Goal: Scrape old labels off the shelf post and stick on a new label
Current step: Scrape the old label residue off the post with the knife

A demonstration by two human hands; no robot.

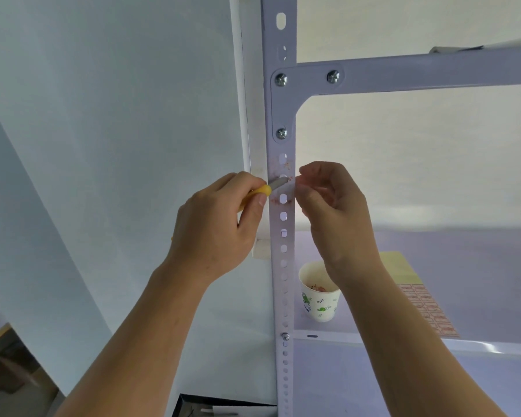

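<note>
Two hands: left hand (223,218) grips one yellow-handled scraper (271,188) against one shelf post (283,236); right hand (331,206) pinches label scraps beside one paper cup (319,302).

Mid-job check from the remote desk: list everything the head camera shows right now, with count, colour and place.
shelf post: one, white, perforated, upright at centre, reddish label residue near the blade
crossbar: one, white, bolted to the post at upper right
bolts: three on the bracket, silver; a fourth lower on the post
scraper: one, yellow handle, grey blade, tip on the post
paper cup: one, white with green print, on the shelf right of the post, reddish scraps inside
label sheet: one, reddish labels, on the shelf at right
yellow sheet: one, pale yellow, behind the label sheet
left hand: grips the scraper
right hand: fingertips pinched beside the post, at blade height
</note>
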